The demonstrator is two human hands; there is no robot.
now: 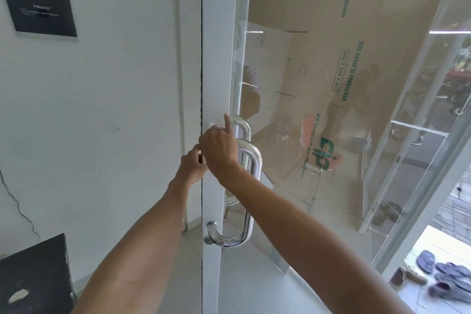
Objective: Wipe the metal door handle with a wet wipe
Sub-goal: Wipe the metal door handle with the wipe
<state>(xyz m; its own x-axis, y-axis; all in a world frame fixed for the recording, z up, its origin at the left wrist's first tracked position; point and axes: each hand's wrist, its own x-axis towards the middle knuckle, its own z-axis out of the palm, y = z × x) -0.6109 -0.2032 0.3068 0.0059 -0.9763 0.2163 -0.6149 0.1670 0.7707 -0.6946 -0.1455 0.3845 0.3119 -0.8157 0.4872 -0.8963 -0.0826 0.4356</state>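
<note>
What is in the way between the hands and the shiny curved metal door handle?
Nothing visible. The right hand is right beside the top bend of the shiny curved metal door handle, in front of the white door frame. The left hand is just to its left, partly hidden behind it.

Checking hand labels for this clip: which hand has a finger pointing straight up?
The right hand, in front of the top of the metal door handle: its index finger sticks up, while the left hand beside it shows none raised.
</note>
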